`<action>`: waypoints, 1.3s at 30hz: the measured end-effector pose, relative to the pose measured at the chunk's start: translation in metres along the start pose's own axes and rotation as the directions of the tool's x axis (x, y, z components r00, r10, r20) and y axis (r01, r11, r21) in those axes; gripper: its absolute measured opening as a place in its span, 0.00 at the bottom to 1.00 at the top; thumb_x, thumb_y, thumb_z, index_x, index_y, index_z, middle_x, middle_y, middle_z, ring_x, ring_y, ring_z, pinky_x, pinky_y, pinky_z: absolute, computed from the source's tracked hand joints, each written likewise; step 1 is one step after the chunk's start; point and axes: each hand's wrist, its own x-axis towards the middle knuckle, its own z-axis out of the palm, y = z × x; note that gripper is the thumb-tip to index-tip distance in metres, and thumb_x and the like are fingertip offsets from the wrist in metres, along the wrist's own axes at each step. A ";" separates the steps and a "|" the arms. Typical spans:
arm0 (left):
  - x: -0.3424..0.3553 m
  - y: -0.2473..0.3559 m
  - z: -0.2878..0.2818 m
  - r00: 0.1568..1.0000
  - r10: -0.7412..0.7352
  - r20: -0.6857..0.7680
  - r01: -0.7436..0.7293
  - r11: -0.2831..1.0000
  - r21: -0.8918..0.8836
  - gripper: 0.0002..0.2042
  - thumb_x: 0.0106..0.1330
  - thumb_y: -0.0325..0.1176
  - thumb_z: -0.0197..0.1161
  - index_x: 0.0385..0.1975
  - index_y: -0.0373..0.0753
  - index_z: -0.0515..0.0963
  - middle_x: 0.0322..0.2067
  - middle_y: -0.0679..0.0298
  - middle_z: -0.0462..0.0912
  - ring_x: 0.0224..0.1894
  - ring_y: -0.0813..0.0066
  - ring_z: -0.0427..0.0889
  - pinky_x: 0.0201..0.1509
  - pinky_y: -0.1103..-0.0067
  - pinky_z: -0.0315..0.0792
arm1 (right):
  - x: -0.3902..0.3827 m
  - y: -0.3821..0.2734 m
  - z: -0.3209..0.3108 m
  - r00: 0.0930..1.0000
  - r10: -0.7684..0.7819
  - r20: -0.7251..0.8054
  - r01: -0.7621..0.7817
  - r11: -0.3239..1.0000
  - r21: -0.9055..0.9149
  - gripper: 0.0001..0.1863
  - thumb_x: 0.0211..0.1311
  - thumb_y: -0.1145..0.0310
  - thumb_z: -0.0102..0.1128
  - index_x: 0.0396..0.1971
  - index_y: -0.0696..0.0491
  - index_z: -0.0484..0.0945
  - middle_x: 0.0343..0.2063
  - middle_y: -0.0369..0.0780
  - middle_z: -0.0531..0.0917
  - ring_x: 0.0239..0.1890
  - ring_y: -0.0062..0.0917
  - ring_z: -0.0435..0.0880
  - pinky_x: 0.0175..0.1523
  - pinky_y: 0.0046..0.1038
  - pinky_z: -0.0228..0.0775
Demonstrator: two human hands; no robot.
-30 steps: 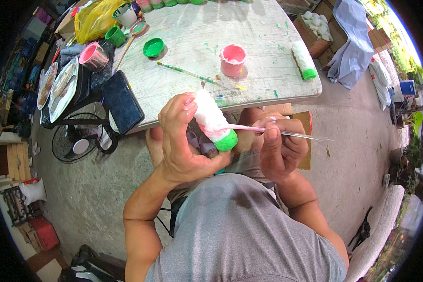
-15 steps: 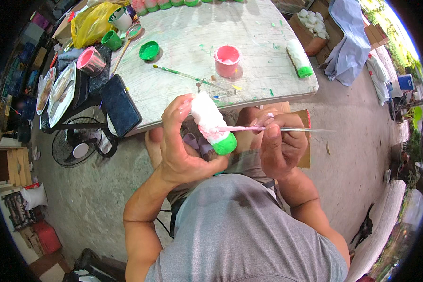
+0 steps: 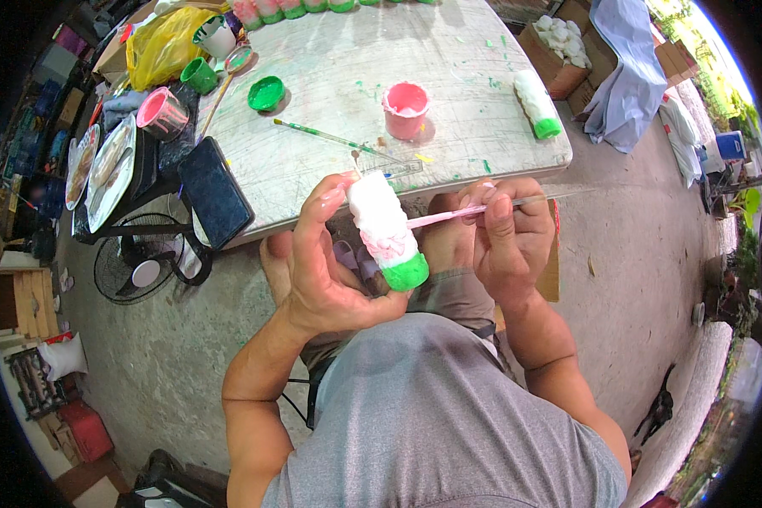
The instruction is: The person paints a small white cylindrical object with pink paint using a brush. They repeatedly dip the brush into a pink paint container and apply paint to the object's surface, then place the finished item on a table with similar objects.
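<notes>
My left hand (image 3: pixel 317 275) grips a white, bumpy cylindrical piece (image 3: pixel 379 216) by its two ends, between thumb and fingers. Its lower end is green, and pink paint covers part of the middle. A thin stick juts from its upper end. Pinched in my right hand (image 3: pixel 512 237) is a thin paintbrush (image 3: pixel 453 217) with pink on its handle; the brush's tip meets the right side of the piece. Beyond my hands, a small pink paint cup (image 3: pixel 406 112) stands on the white table (image 3: pixel 339 76).
On the table lie another paintbrush (image 3: pixel 326 135), a green paint lid (image 3: pixel 267 94), a white piece with a green end (image 3: pixel 536 105) and a row of painted pieces (image 3: pixel 292 7). A dark phone (image 3: pixel 215 193) rests at the left edge. A fan (image 3: pixel 144 262) stands below.
The piece has turned more upright and shifted slightly right, showing more of its pink band. The brush has moved up from the front of the piece to its right side.
</notes>
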 end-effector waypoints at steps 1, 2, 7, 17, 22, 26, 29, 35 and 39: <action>0.001 0.001 -0.001 1.000 -0.003 0.005 0.003 1.000 0.003 0.59 0.39 0.29 0.83 0.75 0.36 0.53 0.69 0.43 0.65 0.72 0.48 0.67 0.77 0.57 0.61 | 0.001 0.000 -0.001 1.000 0.002 -0.002 -0.002 1.000 0.022 0.08 0.81 0.68 0.56 0.43 0.57 0.70 0.33 0.42 0.80 0.37 0.23 0.76 0.47 0.28 0.71; 0.001 0.002 -0.001 1.000 -0.008 0.010 0.008 1.000 0.006 0.58 0.38 0.28 0.83 0.75 0.35 0.53 0.69 0.42 0.65 0.72 0.47 0.67 0.76 0.57 0.62 | 0.001 -0.001 -0.001 1.000 0.006 -0.006 -0.005 0.999 0.044 0.08 0.81 0.68 0.55 0.43 0.57 0.69 0.33 0.42 0.79 0.37 0.23 0.76 0.47 0.28 0.71; 0.002 0.006 -0.001 1.000 -0.003 0.023 0.003 1.000 0.007 0.58 0.37 0.27 0.82 0.74 0.34 0.54 0.69 0.41 0.64 0.72 0.47 0.67 0.76 0.57 0.63 | -0.002 -0.008 0.008 1.000 0.020 -0.003 -0.020 1.000 -0.007 0.07 0.81 0.70 0.54 0.43 0.57 0.69 0.32 0.42 0.79 0.36 0.23 0.76 0.47 0.29 0.71; 0.002 0.007 -0.001 0.999 -0.007 0.039 0.009 0.999 -0.042 0.58 0.38 0.27 0.83 0.74 0.35 0.55 0.69 0.40 0.64 0.72 0.48 0.68 0.75 0.58 0.64 | -0.003 -0.004 0.004 0.998 -0.066 0.020 0.067 0.993 -0.092 0.06 0.82 0.70 0.52 0.45 0.56 0.69 0.33 0.43 0.80 0.36 0.22 0.76 0.46 0.28 0.72; 0.001 0.007 -0.001 0.998 -0.030 0.054 0.033 0.998 -0.051 0.58 0.38 0.26 0.83 0.74 0.36 0.54 0.69 0.41 0.64 0.72 0.48 0.67 0.76 0.58 0.63 | -0.004 -0.008 0.001 0.996 -0.068 0.055 0.073 0.993 -0.092 0.05 0.81 0.71 0.53 0.45 0.56 0.69 0.34 0.43 0.80 0.37 0.22 0.77 0.46 0.27 0.72; 0.001 0.006 0.003 0.999 -0.023 0.038 0.026 0.995 -0.098 0.59 0.38 0.26 0.83 0.75 0.36 0.54 0.69 0.42 0.64 0.73 0.48 0.67 0.76 0.58 0.62 | -0.003 -0.006 0.005 0.996 -0.091 0.027 0.094 0.986 -0.135 0.07 0.81 0.69 0.53 0.43 0.57 0.70 0.35 0.43 0.79 0.38 0.25 0.76 0.47 0.30 0.70; 0.000 0.004 0.004 0.999 -0.033 0.040 0.038 0.991 -0.130 0.59 0.38 0.25 0.83 0.75 0.36 0.53 0.69 0.42 0.64 0.73 0.48 0.66 0.77 0.58 0.61 | -0.003 -0.008 0.003 0.998 -0.061 -0.016 0.061 0.997 -0.053 0.07 0.80 0.68 0.54 0.43 0.57 0.70 0.34 0.43 0.79 0.38 0.26 0.76 0.47 0.31 0.70; 0.000 0.007 0.002 0.997 -0.048 0.057 0.056 0.988 -0.147 0.60 0.37 0.25 0.83 0.75 0.37 0.53 0.69 0.42 0.65 0.73 0.48 0.66 0.77 0.58 0.61 | -0.004 -0.004 -0.001 0.990 -0.135 0.047 0.139 0.984 -0.113 0.05 0.81 0.72 0.53 0.44 0.58 0.70 0.35 0.44 0.81 0.37 0.23 0.78 0.46 0.27 0.74; 0.001 0.009 0.003 0.996 -0.064 0.069 0.073 0.989 -0.128 0.60 0.37 0.25 0.83 0.75 0.37 0.53 0.69 0.42 0.65 0.73 0.48 0.66 0.77 0.58 0.61 | -0.007 -0.007 -0.006 0.996 -0.090 0.000 0.090 0.994 -0.064 0.05 0.81 0.72 0.54 0.44 0.58 0.70 0.35 0.44 0.81 0.36 0.22 0.78 0.45 0.26 0.73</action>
